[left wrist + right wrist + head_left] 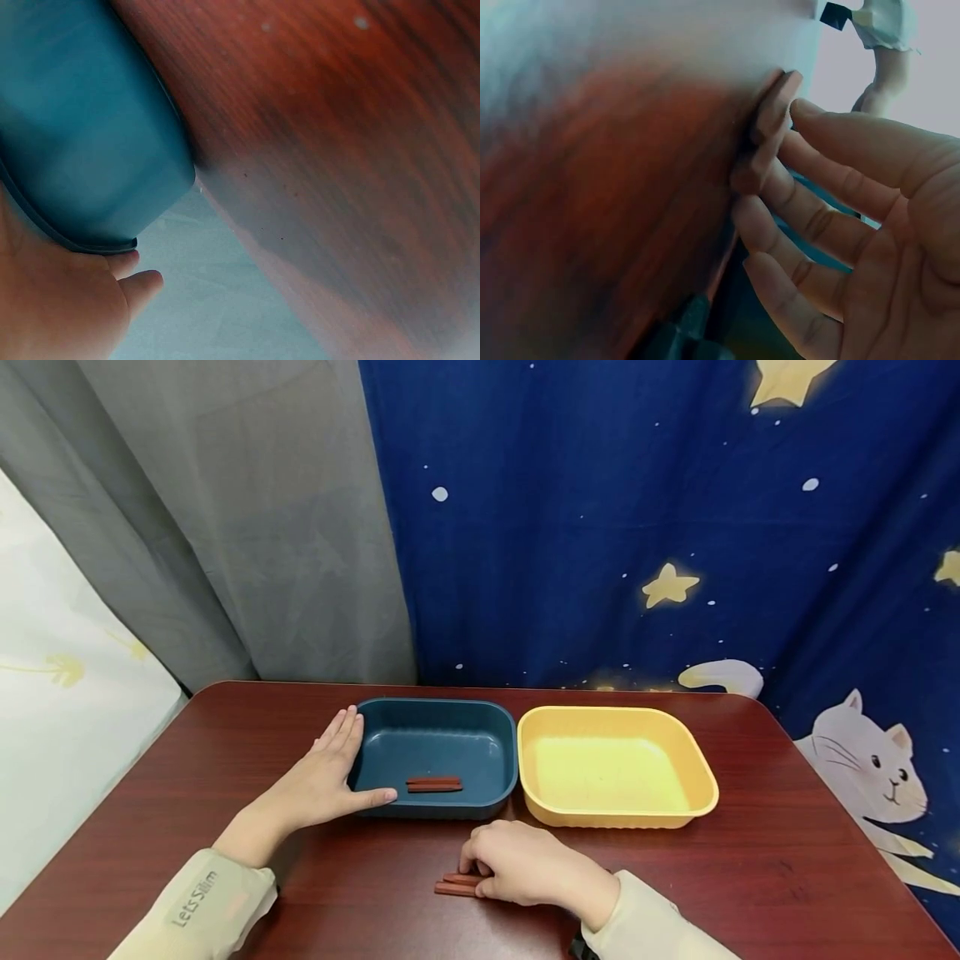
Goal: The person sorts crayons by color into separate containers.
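Observation:
My left hand (318, 781) lies along the left end of a dark blue bin (435, 811), fingers straight at the rim and thumb over the front edge. Inside that bin are short reddish-brown sticks (434, 785), lying side by side. In front of the bins, my right hand (528, 864) pinches a pair of reddish-brown sticks (454, 888) between thumb and fingers, low at the tabletop. The right wrist view shows angular faces on these sticks (774, 112), close to the thumb tip; whether they are lifted cannot be told.
A yellow bin (615, 819) stands against the blue bin's right side, with nothing seen in it. Both sit on a dark red wooden table (360, 893). A grey curtain (300, 527) and a blue star-patterned curtain (540, 568) hang behind the table's back edge.

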A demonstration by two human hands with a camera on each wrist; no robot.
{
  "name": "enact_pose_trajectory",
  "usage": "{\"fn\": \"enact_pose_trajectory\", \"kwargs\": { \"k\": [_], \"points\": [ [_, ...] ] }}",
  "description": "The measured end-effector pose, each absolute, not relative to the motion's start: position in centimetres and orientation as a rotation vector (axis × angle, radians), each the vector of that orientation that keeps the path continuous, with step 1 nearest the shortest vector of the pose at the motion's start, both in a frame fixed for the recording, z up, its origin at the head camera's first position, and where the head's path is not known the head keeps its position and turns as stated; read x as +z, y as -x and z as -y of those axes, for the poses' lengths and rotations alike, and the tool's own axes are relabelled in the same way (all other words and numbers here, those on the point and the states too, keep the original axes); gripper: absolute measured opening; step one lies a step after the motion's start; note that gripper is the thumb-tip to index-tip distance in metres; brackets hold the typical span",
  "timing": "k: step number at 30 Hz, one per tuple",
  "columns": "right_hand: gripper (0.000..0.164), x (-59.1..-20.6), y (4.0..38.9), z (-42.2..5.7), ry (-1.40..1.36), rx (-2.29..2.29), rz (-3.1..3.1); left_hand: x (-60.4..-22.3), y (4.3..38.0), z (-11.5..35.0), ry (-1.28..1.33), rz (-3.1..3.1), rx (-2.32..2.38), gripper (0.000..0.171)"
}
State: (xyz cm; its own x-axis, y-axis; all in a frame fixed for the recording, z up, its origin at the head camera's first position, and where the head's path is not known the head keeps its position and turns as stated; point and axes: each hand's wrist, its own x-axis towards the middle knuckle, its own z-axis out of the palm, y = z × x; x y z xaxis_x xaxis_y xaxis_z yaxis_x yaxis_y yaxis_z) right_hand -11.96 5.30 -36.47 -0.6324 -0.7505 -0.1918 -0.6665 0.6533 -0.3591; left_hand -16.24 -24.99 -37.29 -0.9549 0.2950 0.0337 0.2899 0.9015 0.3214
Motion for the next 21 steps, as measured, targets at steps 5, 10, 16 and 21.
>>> {"fn": "enact_pose_trajectory", "kwargs": {
  "k": [5, 10, 16, 21],
  "points": [
    [0.016, -36.59, 11.85, -5.02, 1.128, -0.332, -2.56, -37.28, 16.3, 25.04, -0.467, -3.047, 0.506, 0.125],
    [0.016, -36.66, 12.05, -4.87, 1.153, -0.332, -2.547, -37.31, 16.4, 25.09, -0.467, -3.046, 0.505, 0.125],
    [0.021, -36.64, 12.21, -4.9, 1.127, -0.411, -2.475, -37.29, 16.36, 24.98, -0.463, -3.043, 0.511, 0.125],
    [0.02, -36.68, 12.29, -4.95, 1.143, -0.457, -2.44, -37.2, 16.31, 24.95, -0.459, -3.043, 0.504, 0.125]
  ]
}}
